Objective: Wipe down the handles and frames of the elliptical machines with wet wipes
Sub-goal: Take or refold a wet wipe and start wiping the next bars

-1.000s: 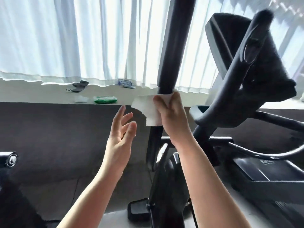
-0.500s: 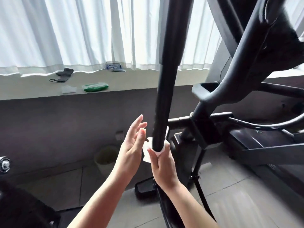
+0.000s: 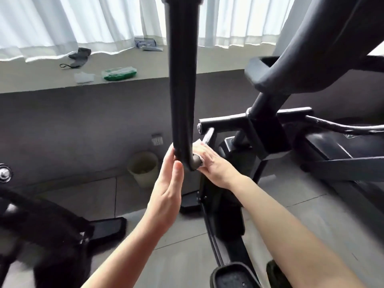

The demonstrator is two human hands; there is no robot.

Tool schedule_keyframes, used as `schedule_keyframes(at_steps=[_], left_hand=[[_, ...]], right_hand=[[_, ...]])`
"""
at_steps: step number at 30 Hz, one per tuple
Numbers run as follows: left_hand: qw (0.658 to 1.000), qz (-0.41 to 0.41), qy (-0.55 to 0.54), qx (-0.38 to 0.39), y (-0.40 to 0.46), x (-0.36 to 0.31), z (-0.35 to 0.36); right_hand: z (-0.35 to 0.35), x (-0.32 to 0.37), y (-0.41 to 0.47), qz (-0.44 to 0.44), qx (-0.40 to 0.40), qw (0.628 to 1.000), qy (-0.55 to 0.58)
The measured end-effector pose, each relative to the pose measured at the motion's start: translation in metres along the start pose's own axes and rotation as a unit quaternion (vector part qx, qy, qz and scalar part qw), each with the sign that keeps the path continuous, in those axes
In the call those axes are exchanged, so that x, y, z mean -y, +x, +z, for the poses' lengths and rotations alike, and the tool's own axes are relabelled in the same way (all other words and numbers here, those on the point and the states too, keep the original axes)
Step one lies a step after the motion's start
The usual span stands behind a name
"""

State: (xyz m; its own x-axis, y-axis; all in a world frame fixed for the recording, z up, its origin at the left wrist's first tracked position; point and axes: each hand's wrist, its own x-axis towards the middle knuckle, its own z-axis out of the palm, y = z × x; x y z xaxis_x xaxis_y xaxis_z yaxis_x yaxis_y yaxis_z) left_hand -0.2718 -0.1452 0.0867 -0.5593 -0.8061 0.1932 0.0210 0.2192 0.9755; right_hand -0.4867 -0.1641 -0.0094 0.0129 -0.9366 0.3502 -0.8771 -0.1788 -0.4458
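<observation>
A black upright handle bar (image 3: 182, 84) of the elliptical machine runs down the middle of the head view to a bend at its lower end. My right hand (image 3: 216, 165) presses a white wet wipe (image 3: 198, 145) against the right side of that lower end. The wipe is mostly hidden under my fingers. My left hand (image 3: 168, 190) is flat and open on the bar's left side, fingertips touching it and holding nothing. The machine's black frame (image 3: 261, 129) and crossbar lie to the right.
A window ledge (image 3: 41, 82) at the back holds a green wipe pack (image 3: 120, 73), a loose white wipe (image 3: 84, 77) and a dark pouch (image 3: 80, 57). A pale bin (image 3: 143, 168) stands on the floor below. Another machine (image 3: 41, 225) fills the lower left. A pedal (image 3: 234, 275) sits near bottom.
My right hand slid the wipe down the bar from ledge height to its lower end. My left hand followed down and now touches the bar. The view tilted downward.
</observation>
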Motion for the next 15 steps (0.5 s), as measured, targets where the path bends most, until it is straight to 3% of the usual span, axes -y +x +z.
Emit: schedule_keyframes(at_steps=[4,7,11,15], left_hand=[[0.999,-0.027,-0.008,-0.03,-0.004,0.001,0.01],[0.998,-0.044,-0.005,-0.04,-0.004,0.002,0.013],[0.999,-0.032,0.008,-0.014,-0.002,0.005,0.011],[0.998,-0.047,0.032,0.026,-0.001,0.007,0.004]], right_hand=[[-0.029,-0.034,0.024,0.001,0.108,0.994,-0.027],[-0.037,-0.062,0.05,0.057,0.145,0.988,-0.016],[-0.017,-0.079,0.064,0.141,0.06,0.984,0.087],[0.021,-0.045,0.05,0.193,-0.093,0.924,0.317]])
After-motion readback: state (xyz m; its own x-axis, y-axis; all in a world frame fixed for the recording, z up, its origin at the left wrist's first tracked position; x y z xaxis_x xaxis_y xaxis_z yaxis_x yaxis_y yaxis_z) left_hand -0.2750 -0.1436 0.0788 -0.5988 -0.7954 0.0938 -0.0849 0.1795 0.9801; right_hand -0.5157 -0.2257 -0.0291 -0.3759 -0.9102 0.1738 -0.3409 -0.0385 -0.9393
